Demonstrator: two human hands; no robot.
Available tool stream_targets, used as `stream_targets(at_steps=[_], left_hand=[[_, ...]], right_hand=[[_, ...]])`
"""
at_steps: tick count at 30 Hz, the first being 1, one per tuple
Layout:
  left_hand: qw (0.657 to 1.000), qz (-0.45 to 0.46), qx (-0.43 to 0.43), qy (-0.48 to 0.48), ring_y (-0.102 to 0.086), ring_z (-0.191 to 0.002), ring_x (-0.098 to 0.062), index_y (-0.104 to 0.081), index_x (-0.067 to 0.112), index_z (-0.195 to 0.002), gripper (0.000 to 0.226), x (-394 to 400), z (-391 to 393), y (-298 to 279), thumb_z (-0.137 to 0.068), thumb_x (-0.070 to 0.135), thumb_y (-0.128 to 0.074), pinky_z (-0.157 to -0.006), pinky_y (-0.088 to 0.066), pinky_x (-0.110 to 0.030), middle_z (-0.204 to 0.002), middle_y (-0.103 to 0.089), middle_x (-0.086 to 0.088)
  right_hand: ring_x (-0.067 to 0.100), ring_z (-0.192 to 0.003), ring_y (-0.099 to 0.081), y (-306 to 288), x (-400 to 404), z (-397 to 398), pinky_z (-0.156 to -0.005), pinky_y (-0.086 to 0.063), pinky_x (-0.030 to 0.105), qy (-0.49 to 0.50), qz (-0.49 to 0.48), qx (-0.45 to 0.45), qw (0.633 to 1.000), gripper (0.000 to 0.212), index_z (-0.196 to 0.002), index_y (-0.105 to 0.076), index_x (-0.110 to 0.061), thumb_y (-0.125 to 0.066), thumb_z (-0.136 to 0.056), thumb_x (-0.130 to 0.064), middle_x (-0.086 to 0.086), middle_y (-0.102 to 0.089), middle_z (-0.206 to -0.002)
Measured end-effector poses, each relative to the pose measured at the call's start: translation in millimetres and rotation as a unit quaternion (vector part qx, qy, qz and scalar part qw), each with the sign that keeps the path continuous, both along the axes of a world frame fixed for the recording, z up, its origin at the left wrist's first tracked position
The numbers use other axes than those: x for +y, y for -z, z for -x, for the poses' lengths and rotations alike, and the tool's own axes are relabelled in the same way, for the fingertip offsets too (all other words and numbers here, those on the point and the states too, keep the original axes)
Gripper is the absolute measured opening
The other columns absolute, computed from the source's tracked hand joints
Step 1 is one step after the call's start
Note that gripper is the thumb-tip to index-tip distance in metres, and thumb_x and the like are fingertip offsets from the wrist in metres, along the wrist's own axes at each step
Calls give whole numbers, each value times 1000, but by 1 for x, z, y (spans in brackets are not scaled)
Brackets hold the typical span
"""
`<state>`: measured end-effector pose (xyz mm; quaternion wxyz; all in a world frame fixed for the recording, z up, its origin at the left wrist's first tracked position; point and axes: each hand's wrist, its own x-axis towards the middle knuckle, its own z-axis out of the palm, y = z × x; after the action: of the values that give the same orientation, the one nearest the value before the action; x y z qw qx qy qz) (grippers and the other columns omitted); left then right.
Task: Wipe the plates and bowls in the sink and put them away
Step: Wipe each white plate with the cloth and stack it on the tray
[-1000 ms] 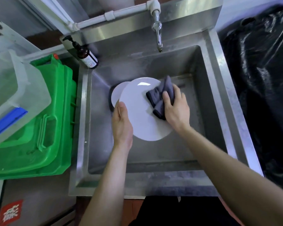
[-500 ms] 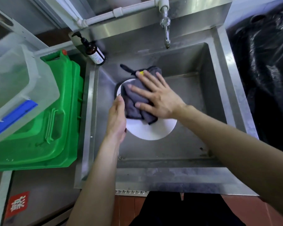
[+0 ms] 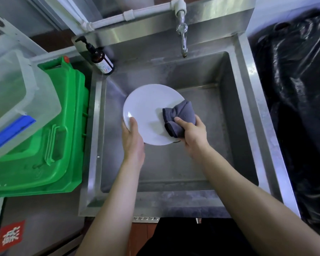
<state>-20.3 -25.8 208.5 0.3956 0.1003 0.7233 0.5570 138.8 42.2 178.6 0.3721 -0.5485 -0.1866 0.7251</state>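
Plate [image 3: 148, 109], white and round, sits tilted above the basin of the steel sink [image 3: 248, 115], held up between your two hands. On its left edge your left hand [image 3: 132, 139] grips the rim, thumb lying on the upper face and fingers hidden underneath. Judge it as stiff, glazed and probably slick, with fair weight for its size, and it likely chips if it knocks the steel wall. So take hold at the rim, thumb on top and fingers below, not on the smooth middle. Further right, the grey cloth [image 3: 181, 117] is soft and bunched, pressed against the plate's right side. Your right hand [image 3: 192, 132] is curled round that cloth, clutching it firmly
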Motion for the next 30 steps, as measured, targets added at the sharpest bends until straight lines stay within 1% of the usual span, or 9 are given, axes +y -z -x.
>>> stream_targets(at_steps=[2, 5, 10, 14, 19, 22, 25, 27, 30], left_hand=[[995, 73, -12, 70, -71, -125, -22, -60, 43, -136, 29, -9, 15, -1, -110, 56, -54, -96, -63, -47, -143, -69, 2], [989, 109, -98, 30, -75, -118, -32, -66, 23, -133, 58, -10, 31, -10, -98, 69, -65, -91, -65, -56, -134, -71, -12], [932, 83, -354, -10, -74, -106, -57, -47, 0, -144, 105, 25, 16, -31, -78, 70, -87, -93, -58, -75, -135, -63, -37], [916, 89, -388, -47, -77, -101, -54, -55, -7, -140, 77, 45, 9, -22, -91, 44, -87, -73, -65, -64, -130, -67, -37], [936, 157, -316, 22, -77, -100, -36, -68, -4, -123, 23, 43, 10, -8, -104, 7, -62, -86, -63, -52, -108, -80, -22], [947, 140, -287, 25, -71, -96, -33, -63, -3, -124, 26, 44, 10, -11, -104, -2, -46, -85, -58, -45, -109, -75, -18], [965, 77, -252, 19, -71, -91, -27, -63, -1, -126, 29, 47, 14, -13, -106, -4, -43, -72, -65, -35, -109, -72, -16], [974, 24, -224, 0, -74, -96, -31, -64, 0, -137, 33, 49, 20, -13, -106, -1, -54, -59, -65, -39, -125, -74, -19], [986, -63, -150, -43, -74, -114, -36, -60, 14, -147, 52, 45, 31, -16, -100, -6, -64, -64, -65, -43, -134, -75, -13]], right_hand=[[17, -100, -75, -1, 5, -15, -86, -62, 37, -4, -91, -144, 985, 38, -121, -69, -25, -85, -86, -20, -7, -78, -107], [5, -97, -68, -17, 9, -37, -84, -53, 21, -71, -282, -301, 908, 42, -125, -65, -36, -80, -88, -22, -21, -73, -104], [36, -82, -62, -15, 15, -46, -69, -55, 43, -207, -595, -405, 662, 51, -138, -67, -16, -75, -87, -12, 8, -64, -96], [38, -67, -53, -19, 21, -44, -53, -52, 46, -249, -718, -407, 507, 57, -140, -65, -10, -69, -84, -4, 15, -56, -86], [35, -70, -52, -35, 27, -49, -59, -50, 44, -275, -797, -382, 378, 55, -144, -56, -13, -62, -91, 2, 14, -59, -90], [37, -79, -56, -39, 29, -52, -72, -53, 47, -297, -795, -363, 385, 53, -143, -61, -10, -67, -91, 1, 16, -65, -101], [43, -105, -63, -38, 21, -59, -98, -52, 53, -316, -754, -352, 456, 44, -143, -64, -8, -70, -100, -12, 19, -66, -124], [38, -116, -64, -41, 4, -67, -103, -51, 51, -295, -693, -339, 563, 42, -143, -64, -11, -71, -104, -25, 12, -67, -131], [11, -119, -67, -55, -16, -70, -101, -56, 41, -179, -501, -308, 789, 45, -143, -58, -29, -73, -101, -35, -10, -67, -132]])
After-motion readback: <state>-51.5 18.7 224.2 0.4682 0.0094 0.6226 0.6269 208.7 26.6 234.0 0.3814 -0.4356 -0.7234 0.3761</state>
